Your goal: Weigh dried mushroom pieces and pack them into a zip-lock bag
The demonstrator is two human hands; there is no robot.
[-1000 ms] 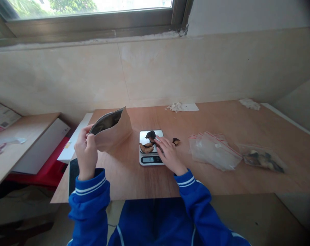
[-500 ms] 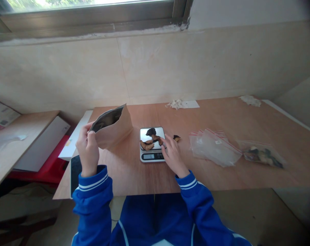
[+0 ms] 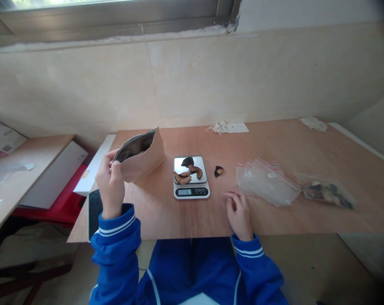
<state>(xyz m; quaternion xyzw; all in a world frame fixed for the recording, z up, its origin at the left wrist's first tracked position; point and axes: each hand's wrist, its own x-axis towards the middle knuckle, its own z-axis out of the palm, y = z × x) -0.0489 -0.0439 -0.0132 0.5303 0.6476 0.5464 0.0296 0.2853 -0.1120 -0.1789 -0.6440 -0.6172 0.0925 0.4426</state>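
Note:
My left hand (image 3: 111, 186) is closed on the near-left edge of a brown paper pouch (image 3: 144, 159). The pouch stands with its mouth agape, showing a dark silvery lining. To its right, a small digital kitchen scale (image 3: 205, 192) bears several brown and black dried pieces (image 3: 183, 178), perhaps dried fruit peel or mushroom. Its display is lit, but I cannot read it surely. Another dark dried piece (image 3: 219, 171) lies on the table beside the scale. My right hand (image 3: 239, 212) rests on the table right of the scale, index finger stretched out, other fingers loosely bent, holding nothing.
Clear zip bags (image 3: 265, 186) lie stacked on the right, next to a filled zip bag (image 3: 328, 194). White shreds (image 3: 220, 127) sit by a white paper at the back. A phone (image 3: 94, 214) lies at the table's left edge. A second table (image 3: 48, 156) stands further left.
My right hand has drawn back from the scale to the right and nearer to me, uncovering the buttons and the loose piece. My left hand still holds the pouch.

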